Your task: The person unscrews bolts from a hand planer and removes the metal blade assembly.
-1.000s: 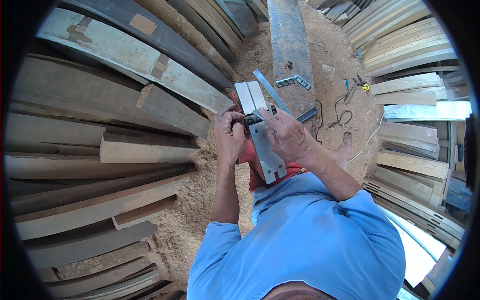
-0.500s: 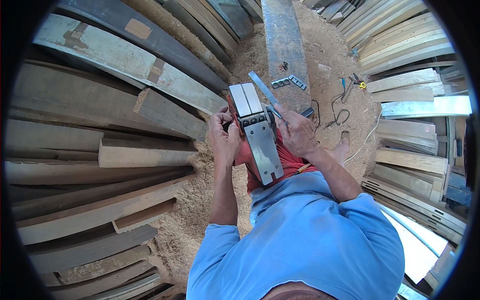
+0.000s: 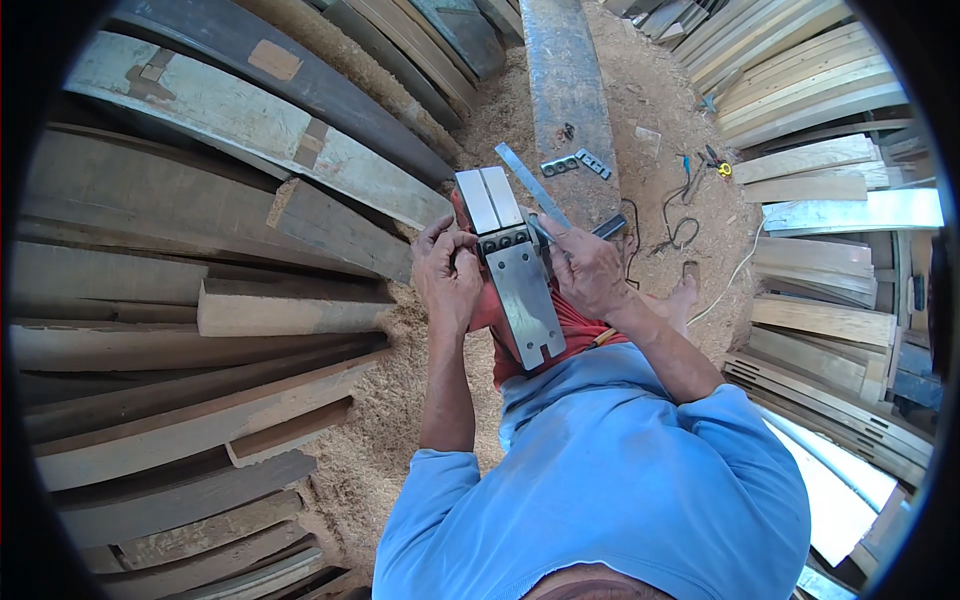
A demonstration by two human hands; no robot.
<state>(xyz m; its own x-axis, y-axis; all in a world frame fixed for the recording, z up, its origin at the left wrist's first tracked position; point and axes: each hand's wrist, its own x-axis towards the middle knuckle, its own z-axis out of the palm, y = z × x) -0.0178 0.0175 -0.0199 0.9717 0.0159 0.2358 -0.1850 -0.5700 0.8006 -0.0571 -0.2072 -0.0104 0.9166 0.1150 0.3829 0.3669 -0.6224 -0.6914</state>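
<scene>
An electric hand planer lies upside down over my lap, its metal sole plates facing up and a row of dark bolts on the cutter drum between them. At the planer's left side my left hand is closed, thumb and forefinger curled against the drum's end. My right hand is closed at the right side of the drum, around a slim metal tool mostly hidden by the fingers. A thin flat metal strip slants from beyond the planer toward that hand's knuckles.
Small metal parts with holes lie on a long worn plank ahead. A dark cable, yellow-handled scissors and sawdust are on the floor to the right. Stacked boards line the left, more boards the right.
My left fingers have shifted from the planer's red side to the drum's end and curled tighter. My right hand has turned slightly, lowering and covering more of the metal tool.
</scene>
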